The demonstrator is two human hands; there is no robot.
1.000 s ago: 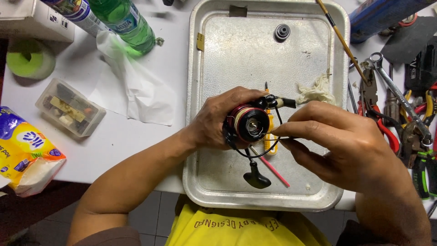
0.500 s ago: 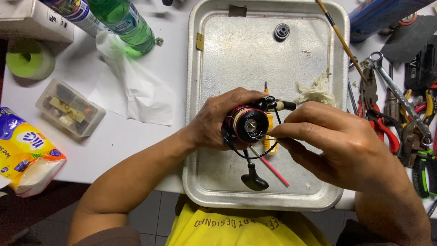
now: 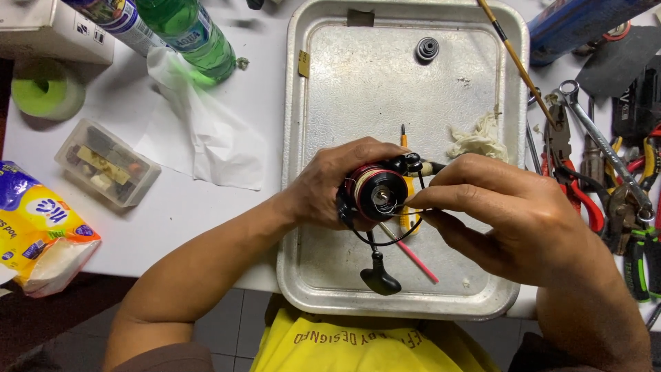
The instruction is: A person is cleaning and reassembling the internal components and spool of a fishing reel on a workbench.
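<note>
Left hand [image 3: 330, 186] wraps tight round fishing reel [image 3: 375, 193] above metal tray [image 3: 358, 103]. Right hand [image 3: 509, 213] at 3 o'clock, fingertips pinching reel's front.

Packages and labels only, all on the white table left of the tray unless noted:

- Yellow-and-blue plastic pack [image 3: 34, 227], far left edge, lower half of the frame; white contents show at its torn right end.
- Clear lidded plastic box [image 3: 107, 162], left of centre, rectangular, small mixed parts inside.
- White cardboard box [image 3: 48, 27], upper left corner, small dark markings on its side.
- Green plastic bottle [image 3: 193, 38], top, left of centre, lying tilted, blue-white label band.
- Second bottle or can [image 3: 113, 15] just left of it, blue, white and multicoloured label.
- Blue oblong package [image 3: 585, 24], upper right corner.

No screens or signs.
</note>
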